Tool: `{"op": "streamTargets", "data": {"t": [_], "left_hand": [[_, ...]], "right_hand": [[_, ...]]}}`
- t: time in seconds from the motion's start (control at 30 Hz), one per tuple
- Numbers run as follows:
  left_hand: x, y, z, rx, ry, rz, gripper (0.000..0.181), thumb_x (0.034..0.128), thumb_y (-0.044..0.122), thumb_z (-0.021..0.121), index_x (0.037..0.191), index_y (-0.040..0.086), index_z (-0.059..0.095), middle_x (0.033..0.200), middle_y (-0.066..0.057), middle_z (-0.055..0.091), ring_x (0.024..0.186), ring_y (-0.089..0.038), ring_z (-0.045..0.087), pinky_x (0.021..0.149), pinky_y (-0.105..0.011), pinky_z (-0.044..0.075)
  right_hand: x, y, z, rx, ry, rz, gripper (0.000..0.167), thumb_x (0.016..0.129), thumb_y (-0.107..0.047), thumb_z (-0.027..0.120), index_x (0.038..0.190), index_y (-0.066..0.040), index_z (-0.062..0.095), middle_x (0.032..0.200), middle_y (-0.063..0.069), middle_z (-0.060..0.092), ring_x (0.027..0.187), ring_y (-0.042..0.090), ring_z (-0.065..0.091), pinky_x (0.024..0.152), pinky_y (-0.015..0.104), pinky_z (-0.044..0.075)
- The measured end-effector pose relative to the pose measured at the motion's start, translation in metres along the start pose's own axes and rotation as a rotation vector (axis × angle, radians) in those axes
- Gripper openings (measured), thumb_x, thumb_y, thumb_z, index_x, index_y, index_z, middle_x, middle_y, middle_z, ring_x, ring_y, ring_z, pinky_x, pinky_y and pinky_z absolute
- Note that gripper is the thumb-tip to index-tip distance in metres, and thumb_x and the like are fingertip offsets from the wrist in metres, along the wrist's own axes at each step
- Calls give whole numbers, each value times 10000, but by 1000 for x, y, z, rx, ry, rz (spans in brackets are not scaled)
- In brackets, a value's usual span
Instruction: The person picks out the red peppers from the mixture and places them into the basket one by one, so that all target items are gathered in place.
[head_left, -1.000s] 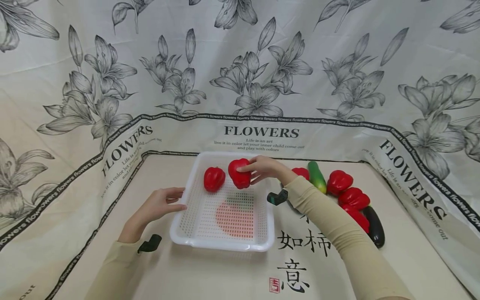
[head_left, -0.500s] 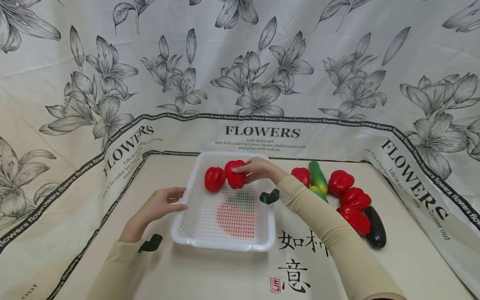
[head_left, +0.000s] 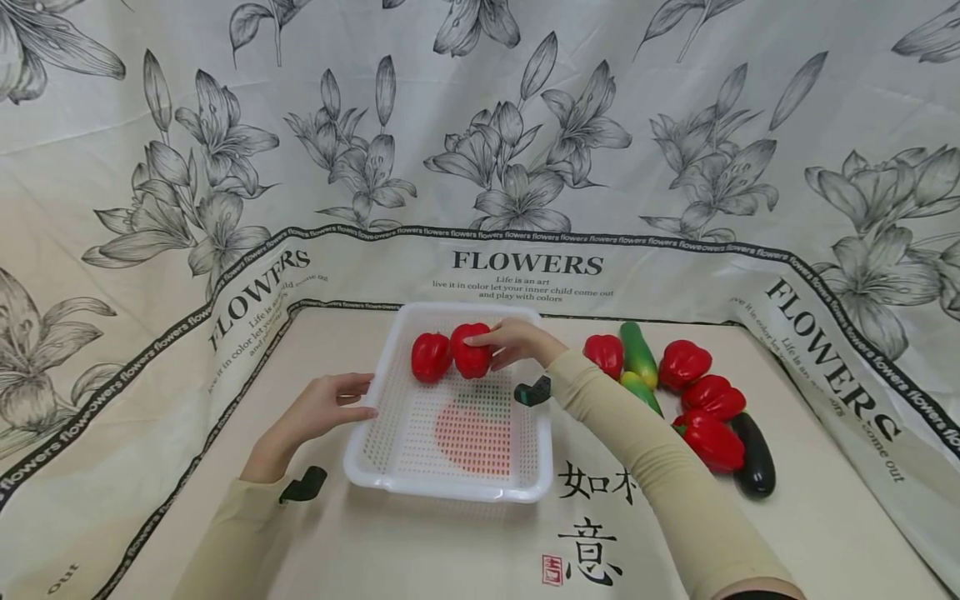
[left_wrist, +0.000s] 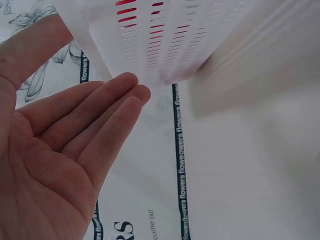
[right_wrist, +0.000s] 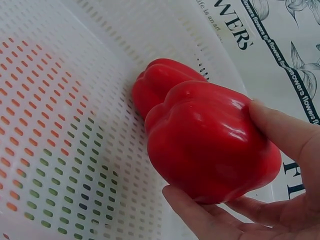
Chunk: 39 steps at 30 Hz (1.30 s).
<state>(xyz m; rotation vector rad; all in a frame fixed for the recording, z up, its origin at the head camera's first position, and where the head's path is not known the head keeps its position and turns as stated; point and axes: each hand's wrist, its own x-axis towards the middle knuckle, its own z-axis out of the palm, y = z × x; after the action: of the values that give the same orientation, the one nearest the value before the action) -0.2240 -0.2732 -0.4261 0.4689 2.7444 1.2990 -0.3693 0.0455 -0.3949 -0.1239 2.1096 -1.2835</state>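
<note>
A white perforated plastic basket (head_left: 448, 486) sits on the table, the printed cloth showing through its holes. In its far left part lies one red bell pepper (head_left: 431, 358). Right beside that one, my right hand (head_left: 517, 340) grips a second red bell pepper (right_wrist: 212, 142) between thumb and fingers, inside the basket. Whether this pepper rests on the basket floor I cannot tell. My left hand (head_left: 330, 408) is at the basket's left wall, its straight fingers (left_wrist: 112, 130) against or close to the outside; the left wrist view shows nothing in the palm.
Right of the basket lie another red bell pepper (head_left: 604, 355), a cucumber (head_left: 637, 352) and a green-yellow vegetable (head_left: 640, 390). Farther right are several red bell peppers (head_left: 712, 397) and a dark eggplant (head_left: 753, 454). A flower-printed cloth (head_left: 480, 150) hangs behind the table.
My right hand has carried its pepper slightly left and down, up beside the other pepper in the basket. My left hand has stayed at the basket's left side.
</note>
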Motion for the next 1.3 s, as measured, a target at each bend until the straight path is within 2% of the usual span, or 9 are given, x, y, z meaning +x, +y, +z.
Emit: {"op": "streamTargets", "data": {"t": [0.4, 0.67, 0.93, 1.17, 1.3], "left_hand": [[-1, 0, 0, -9, -4, -4, 655, 781, 313, 776, 1312, 13, 538, 1295, -192, 580, 1180, -377, 567, 956, -466, 502], [-1, 2, 0, -6, 2, -11, 656, 774, 312, 782, 1308, 16, 543, 1294, -188, 582, 1176, -374, 570, 958, -479, 498], [0, 0, 0, -7, 2, -13, 648, 778, 291, 782, 1311, 13, 539, 1295, -197, 579, 1175, -377, 570, 957, -480, 498], [0, 2, 0, -12, 3, 2, 650, 776, 292, 783, 1308, 9, 540, 1291, -192, 583, 1173, -365, 575, 965, -494, 487], [0, 3, 0, -8, 4, 1, 655, 775, 295, 784, 1308, 6, 539, 1291, -191, 583, 1173, -360, 577, 969, -501, 482]], "right_hand": [[11, 5, 1, 26, 45, 57, 507, 857, -327, 695, 1202, 17, 555, 1182, 196, 598, 947, 294, 647, 938, 454, 523], [20, 10, 1, 50, 47, 86, 563, 854, -293, 702, 1279, 11, 491, 1263, 198, 547, 1100, 316, 582, 956, 428, 520], [26, 10, 0, 38, 60, 98, 657, 816, -294, 746, 1315, 23, 460, 1277, 186, 542, 1130, 306, 571, 874, 394, 565], [30, 11, 1, 97, 42, 96, 624, 836, -242, 727, 1323, 32, 449, 1347, 214, 493, 1235, 350, 507, 965, 438, 512], [30, 12, 3, 119, 37, 89, 631, 840, -215, 723, 1334, 47, 430, 1371, 235, 464, 1257, 375, 484, 970, 457, 505]]}}
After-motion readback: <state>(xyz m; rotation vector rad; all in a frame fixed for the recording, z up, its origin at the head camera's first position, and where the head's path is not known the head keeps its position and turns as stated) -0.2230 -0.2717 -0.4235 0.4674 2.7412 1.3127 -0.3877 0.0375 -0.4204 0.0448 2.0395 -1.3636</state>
